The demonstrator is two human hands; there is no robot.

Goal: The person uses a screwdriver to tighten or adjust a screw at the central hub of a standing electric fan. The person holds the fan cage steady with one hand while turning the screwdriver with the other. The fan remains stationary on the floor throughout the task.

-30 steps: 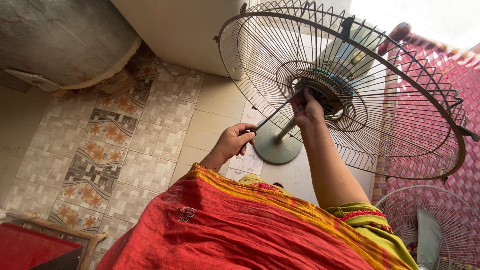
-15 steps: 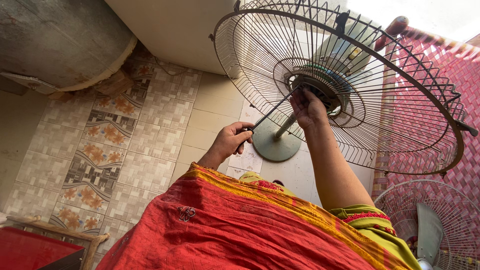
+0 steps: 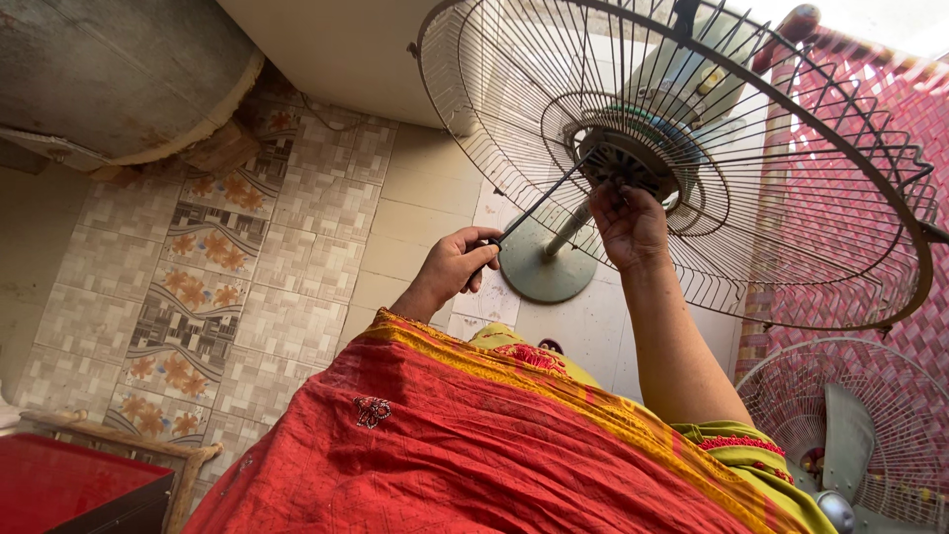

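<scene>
A standing fan's round wire rear guard (image 3: pixel 791 227) fills the upper right, with the motor hub (image 3: pixel 633 158) at its centre. My left hand (image 3: pixel 457 265) grips the handle of a long thin screwdriver (image 3: pixel 544 203) whose shaft slants up to the hub. My right hand (image 3: pixel 629 223) reaches up to the hub's lower edge, fingertips touching it; whether it pinches anything is hidden. The fan's pole and round grey base (image 3: pixel 547 265) stand on the floor behind my hands.
Another fan guard with grey blades (image 3: pixel 840 435) lies at lower right. A red woven cot (image 3: pixel 870 119) is behind the guard. A large grey tank (image 3: pixel 109 69) sits at upper left, patterned floor tiles (image 3: pixel 188 287) below it, and a red box (image 3: pixel 69 489) at lower left.
The view has shifted slightly. My left hand and the screwdriver stay at the hub, and my right hand's fingers have shifted a little on the hub's lower edge.
</scene>
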